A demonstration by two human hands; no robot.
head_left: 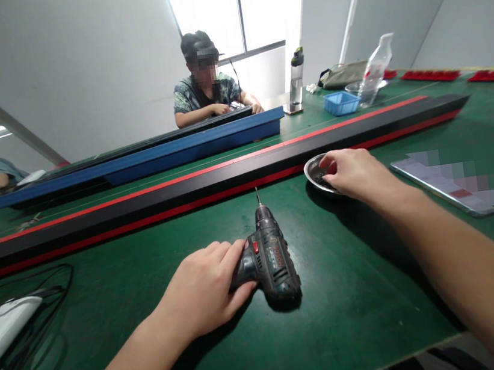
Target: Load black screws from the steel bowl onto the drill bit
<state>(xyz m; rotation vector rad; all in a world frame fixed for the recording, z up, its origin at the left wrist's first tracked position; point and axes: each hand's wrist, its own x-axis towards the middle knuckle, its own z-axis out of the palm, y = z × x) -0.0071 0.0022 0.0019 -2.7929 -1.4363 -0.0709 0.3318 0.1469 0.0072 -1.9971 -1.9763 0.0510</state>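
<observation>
A dark cordless drill (276, 260) lies on the green table, its bit pointing away from me at a long black bar with red edges (210, 184). My left hand (209, 281) is wrapped round the drill's handle. To the right, my right hand (348, 171) reaches into a round metal bowl (313, 170) that holds small dark pieces. The fingers of that hand are bent together over the bowl, and what they hold, if anything, is too small to make out. The bowl stands right beside the near edge of the bar.
Across the green table (355, 316) a person in a cap works beside a long blue profile (197, 149). A phone (447, 186) lies at the right, a white device (8, 328) with cables at the left. Bottles and a blue basket (340, 103) stand behind the bar.
</observation>
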